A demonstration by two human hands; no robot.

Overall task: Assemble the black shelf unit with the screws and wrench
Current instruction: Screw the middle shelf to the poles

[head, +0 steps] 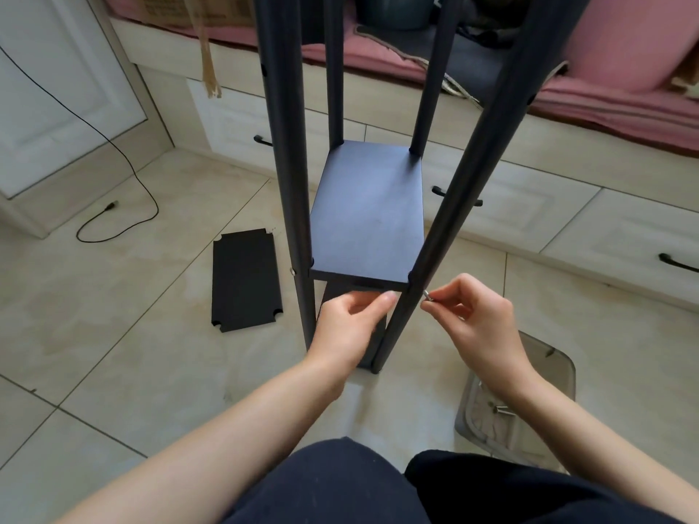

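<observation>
The black shelf unit stands on the tile floor with several upright black poles; a black shelf board (368, 217) sits between them. My left hand (350, 319) reaches under the board's near edge, fingers pressing up against its underside. My right hand (478, 315) pinches a small silver screw (426, 295) at the outer side of the near right pole (435, 243), level with the board. A second board lies lower, mostly hidden behind my left hand. A silver screw head (292, 271) shows on the near left pole.
A spare black shelf board (245, 279) lies flat on the floor at left. A clear plastic container (518, 406) with loose screws sits under my right forearm. A black cable (113, 206) trails on the floor. White drawers and a pink-cushioned bench stand behind.
</observation>
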